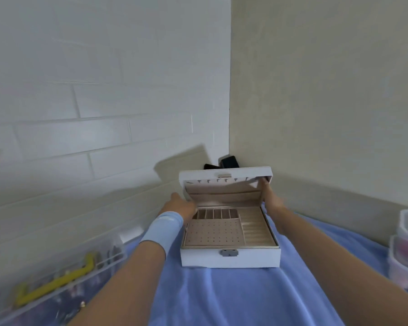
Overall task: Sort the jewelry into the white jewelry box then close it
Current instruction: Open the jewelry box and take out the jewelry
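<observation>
While the right hand (270, 196) grips the half-raised lid of the white rectangular jewelry box (230, 257), near the blue cloth's (222, 297) far edge, the left hand (180, 205) touches its left side, grip unclear. A slip would drop the lid shut, perhaps onto fingers.

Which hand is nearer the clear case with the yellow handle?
Left. The left hand sits at the jewelry box's left side, toward the case; the right hand grips the lid's right edge.

Soft even light, lid shadow on wall (181, 158), blurred wide-angle edges
</observation>
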Tool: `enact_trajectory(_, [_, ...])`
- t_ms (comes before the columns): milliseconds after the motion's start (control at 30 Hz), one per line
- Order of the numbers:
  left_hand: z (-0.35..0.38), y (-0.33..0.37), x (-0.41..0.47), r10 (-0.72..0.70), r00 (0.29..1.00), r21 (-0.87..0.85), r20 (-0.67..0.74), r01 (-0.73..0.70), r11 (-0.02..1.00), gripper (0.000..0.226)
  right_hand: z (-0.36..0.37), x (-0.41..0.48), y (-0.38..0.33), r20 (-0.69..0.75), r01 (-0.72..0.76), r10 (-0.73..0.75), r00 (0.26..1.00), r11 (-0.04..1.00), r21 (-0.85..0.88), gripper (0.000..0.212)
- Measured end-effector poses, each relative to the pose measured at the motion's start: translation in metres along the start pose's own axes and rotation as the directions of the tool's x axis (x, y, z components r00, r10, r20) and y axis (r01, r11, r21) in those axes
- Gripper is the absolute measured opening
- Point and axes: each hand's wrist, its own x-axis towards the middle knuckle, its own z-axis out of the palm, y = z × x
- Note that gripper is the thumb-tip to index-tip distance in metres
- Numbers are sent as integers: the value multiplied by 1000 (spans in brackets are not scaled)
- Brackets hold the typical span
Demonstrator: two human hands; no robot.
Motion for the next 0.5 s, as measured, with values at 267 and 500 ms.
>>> enact_trajectory(267, [10,11,33,184,977,-225,-105,-204,953,58,1,39,-21,-57,168,-181,982,969,-182,76])
enact_trajectory(500, [28,-7,51,260,961,-453,-91,-272,849,65,-9,72,40,143,444,-430,891,893,-79,85])
